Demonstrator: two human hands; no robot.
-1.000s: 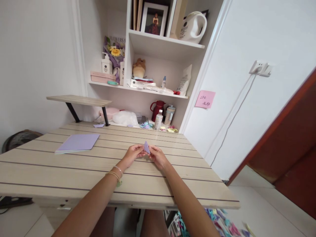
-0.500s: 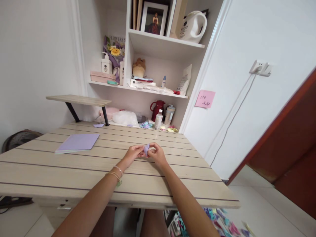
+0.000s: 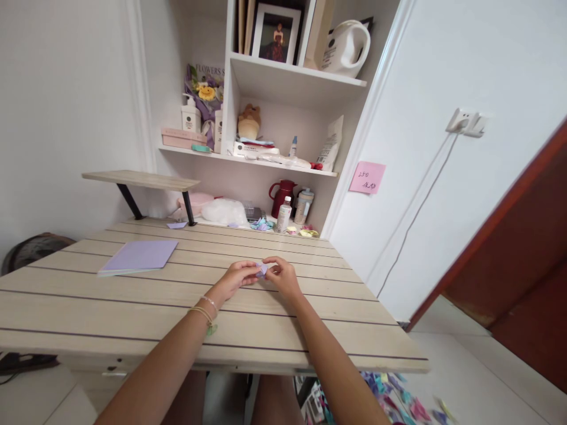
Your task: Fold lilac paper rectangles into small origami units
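Note:
Between my two hands, above the middle of the table [image 3: 177, 313], is a small folded piece of purple paper [image 3: 262, 270]. My left hand [image 3: 239, 278] pinches its left side between thumb and fingers. At its right side, my right hand [image 3: 281, 276] grips the edge with thumb and index finger. Parts of the paper are hidden behind the fingertips. Farther left lies a stack of purple paper sheets [image 3: 140, 255], its lower sheets paler.
A small raised shelf [image 3: 142, 179] on black legs stands at the back left, with a purple scrap [image 3: 176, 225] beside it. Along the back are a bottle [image 3: 284, 216], a red jug [image 3: 282, 198] and folded paper pieces [image 3: 261, 224]. Colourful pieces [image 3: 394, 395] lie on the floor at right.
The purple paper has turned in my fingers and now looks smaller and flatter, where it stood upright before. Both hands have stayed in nearly the same place.

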